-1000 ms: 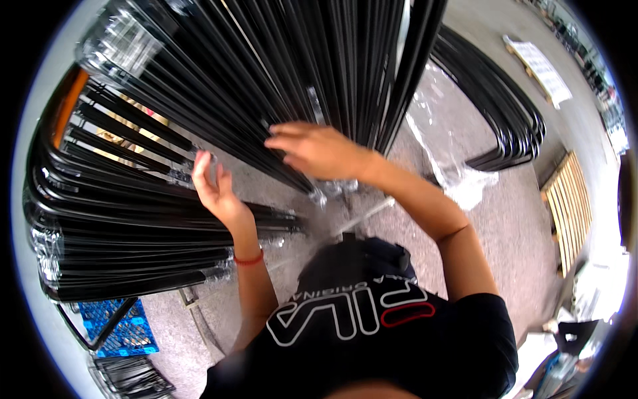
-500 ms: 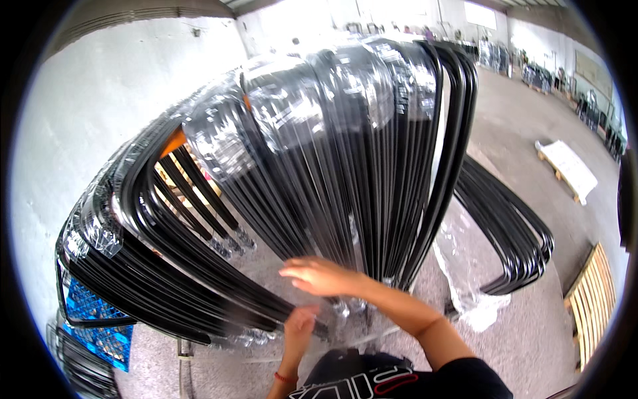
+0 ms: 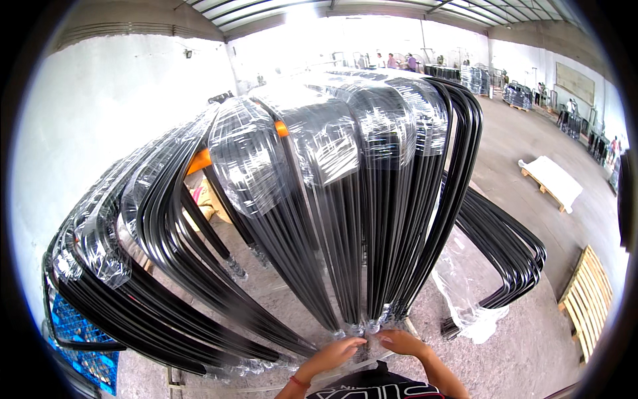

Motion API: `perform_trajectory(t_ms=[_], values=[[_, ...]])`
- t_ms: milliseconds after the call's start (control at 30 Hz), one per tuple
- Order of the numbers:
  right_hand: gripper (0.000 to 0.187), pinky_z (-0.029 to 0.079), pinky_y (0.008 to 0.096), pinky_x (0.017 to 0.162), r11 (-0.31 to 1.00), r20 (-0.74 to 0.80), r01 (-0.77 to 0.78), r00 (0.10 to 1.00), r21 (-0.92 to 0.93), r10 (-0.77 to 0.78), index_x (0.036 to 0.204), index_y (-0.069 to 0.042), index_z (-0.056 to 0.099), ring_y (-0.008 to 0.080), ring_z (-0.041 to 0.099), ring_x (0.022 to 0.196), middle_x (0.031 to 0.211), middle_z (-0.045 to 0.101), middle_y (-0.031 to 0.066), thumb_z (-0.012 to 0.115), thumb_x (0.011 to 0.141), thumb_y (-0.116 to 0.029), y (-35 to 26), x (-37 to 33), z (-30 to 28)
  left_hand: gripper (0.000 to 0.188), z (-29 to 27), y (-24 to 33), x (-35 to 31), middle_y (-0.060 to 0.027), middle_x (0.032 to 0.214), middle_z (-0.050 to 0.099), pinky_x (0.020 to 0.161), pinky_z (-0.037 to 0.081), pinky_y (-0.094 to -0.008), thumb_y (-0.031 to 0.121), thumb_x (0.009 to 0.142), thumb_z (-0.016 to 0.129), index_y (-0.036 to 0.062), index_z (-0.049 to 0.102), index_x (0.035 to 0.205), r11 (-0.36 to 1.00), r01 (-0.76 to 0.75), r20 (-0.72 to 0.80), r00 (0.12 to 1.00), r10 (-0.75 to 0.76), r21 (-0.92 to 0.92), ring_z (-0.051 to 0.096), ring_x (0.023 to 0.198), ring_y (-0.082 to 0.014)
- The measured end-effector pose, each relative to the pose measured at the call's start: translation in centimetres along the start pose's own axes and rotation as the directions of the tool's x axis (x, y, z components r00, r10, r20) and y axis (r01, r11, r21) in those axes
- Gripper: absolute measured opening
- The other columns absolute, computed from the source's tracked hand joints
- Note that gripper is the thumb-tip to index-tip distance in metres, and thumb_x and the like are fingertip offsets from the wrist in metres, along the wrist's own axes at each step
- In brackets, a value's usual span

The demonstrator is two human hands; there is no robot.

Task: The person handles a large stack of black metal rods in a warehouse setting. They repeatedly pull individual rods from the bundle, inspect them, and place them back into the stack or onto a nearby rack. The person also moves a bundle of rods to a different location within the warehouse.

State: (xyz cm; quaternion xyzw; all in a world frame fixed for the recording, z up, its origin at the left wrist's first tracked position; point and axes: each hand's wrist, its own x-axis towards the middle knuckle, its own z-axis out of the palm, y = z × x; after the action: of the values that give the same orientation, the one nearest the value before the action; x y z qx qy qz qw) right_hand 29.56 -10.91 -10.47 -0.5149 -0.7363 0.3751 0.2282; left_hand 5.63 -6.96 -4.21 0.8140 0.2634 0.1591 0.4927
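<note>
Long black bent tubes (image 3: 392, 219) hang in bundles, their tops wrapped in clear plastic film (image 3: 325, 126). Small pieces of clear plastic cover the lower ends (image 3: 373, 326) of the middle bundles. Just in front of those ends is my left hand (image 3: 337, 354), its fingers stretched toward the right. My right hand (image 3: 404, 342) faces it from the other side, fingers slightly bent and apart. A narrow gap separates the two sets of fingertips, and I see nothing held in either hand. Whether the fingertips touch the tube ends I cannot tell.
Orange bar parts (image 3: 199, 161) show between the bundles. More black tubes (image 3: 502, 246) stand low at the right, beside loose clear film (image 3: 475, 319). A slatted wooden pallet (image 3: 586, 299) and a white-covered pallet (image 3: 551, 179) lie farther right. A blue plastic pallet (image 3: 86, 346) is at left.
The view has tilted up and shifted. My right hand has come down and right, from in front of the tubes to their lower ends. My left hand has moved right and lower, nearer to it.
</note>
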Motion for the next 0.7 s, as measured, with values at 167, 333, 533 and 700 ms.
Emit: perform_trajectory(t_ms=[167,333,533,700], values=[[0.033,0.045,0.0359,0.080,0.962,-0.213,-0.242,0.941,0.122,0.264,0.109,-0.004,0.055,0.0310,0.058,0.093,0.100,0.060,0.0171,0.054,0.079,-0.019,-0.6,-5.4,0.2,0.030,0.0,-0.7,2.8,-0.0153,0.101,0.055,0.078,0.042,-0.0334,0.011,0.085,0.046,0.0077,0.047,0.115,0.993,-0.105,0.147,0.985,0.095,0.056,0.055,0.095,-0.0263],[0.028,0.047,0.0315,0.076,0.965,-0.359,-0.235,0.896,0.114,0.260,0.105,0.000,0.057,0.0259,0.060,0.090,0.100,0.061,0.0158,0.056,0.080,-0.012,-2.1,-7.0,0.6,0.031,0.5,-1.0,6.1,-0.0144,0.112,0.050,0.092,0.037,-0.0343,0.011,0.087,0.045,0.0063,0.046,0.118,0.982,-0.188,0.288,0.941,0.178,0.006,0.048,0.108,-0.0258],[0.026,0.046,0.0313,0.078,0.943,-0.446,-0.249,0.834,0.221,0.325,0.105,0.000,0.057,0.0246,0.059,0.092,0.098,0.061,0.0156,0.056,0.080,-0.010,-3.8,-7.1,0.4,0.033,0.5,-1.1,8.3,-0.0139,0.128,0.033,0.095,0.035,-0.0348,0.006,0.085,0.048,0.0091,0.047,0.117,0.919,-0.379,0.106,0.923,0.369,0.106,0.038,0.117,-0.0283],[0.028,0.045,0.0321,0.081,0.958,-0.471,-0.235,0.835,0.166,0.286,0.107,-0.002,0.057,0.0265,0.058,0.094,0.100,0.061,0.0152,0.055,0.080,-0.010,-4.6,-5.7,-0.2,0.045,-0.4,-0.8,7.7,-0.0132,0.141,0.014,0.097,0.036,-0.0348,0.005,0.085,0.049,0.0108,0.037,0.128,0.962,-0.262,0.017,0.964,0.264,-0.075,0.030,0.125,-0.0281]])
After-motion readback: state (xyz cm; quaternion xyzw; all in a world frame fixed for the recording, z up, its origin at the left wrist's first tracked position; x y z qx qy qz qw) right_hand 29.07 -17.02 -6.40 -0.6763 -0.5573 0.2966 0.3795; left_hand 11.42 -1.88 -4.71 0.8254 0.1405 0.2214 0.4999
